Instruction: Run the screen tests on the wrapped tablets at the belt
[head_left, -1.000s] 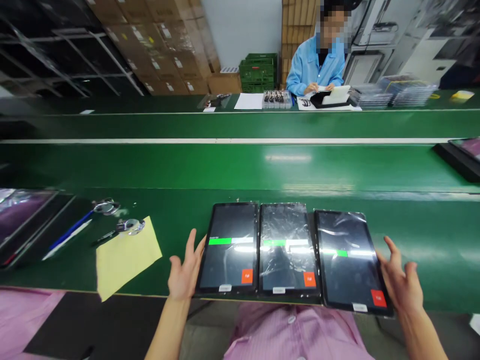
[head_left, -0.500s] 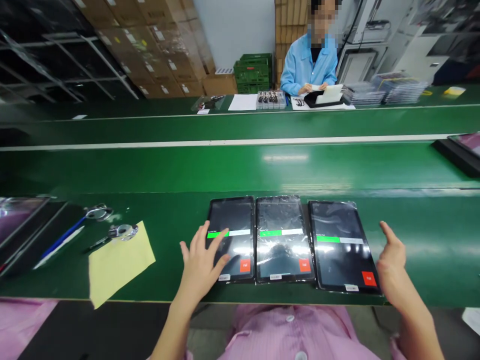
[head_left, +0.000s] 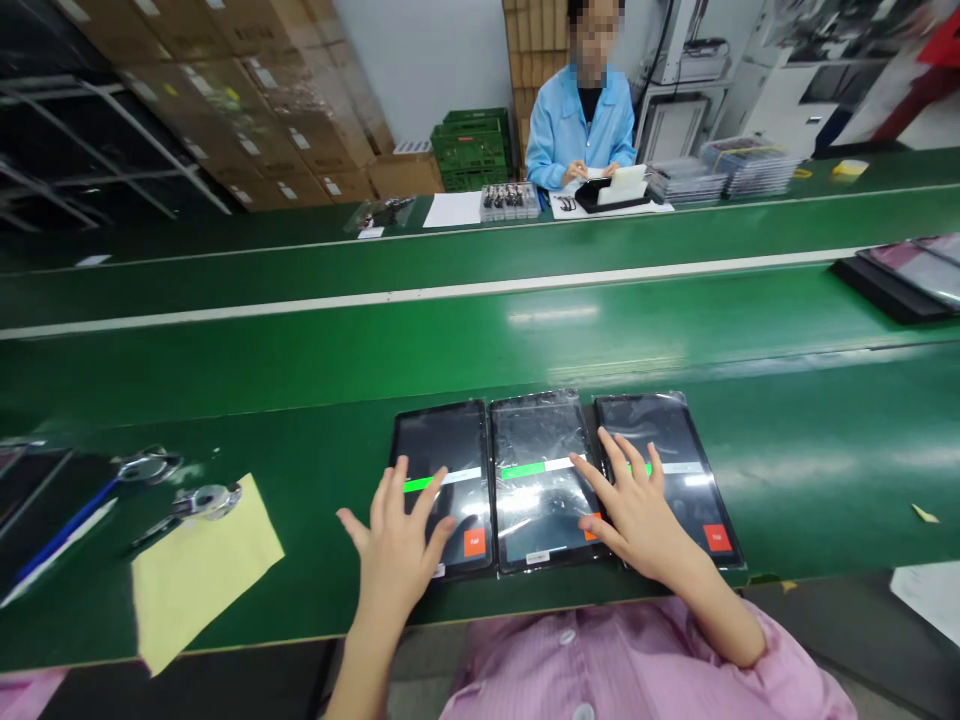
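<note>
Three black tablets in clear film lie side by side on the green bench in front of me, each showing a green bar and a red square. My left hand rests open, fingers spread, on the left tablet. My right hand lies open with fingers spread across the seam between the middle tablet and the right tablet. Neither hand holds anything.
A yellow sheet, metal rings and a blue pen lie at the left. Dark trays of tablets sit at the right on the conveyor belt. A person in a blue coat works across the line.
My right hand has moved left from beside the right tablet onto the middle and right screens. My left hand stays on the left tablet. The view has shifted.
</note>
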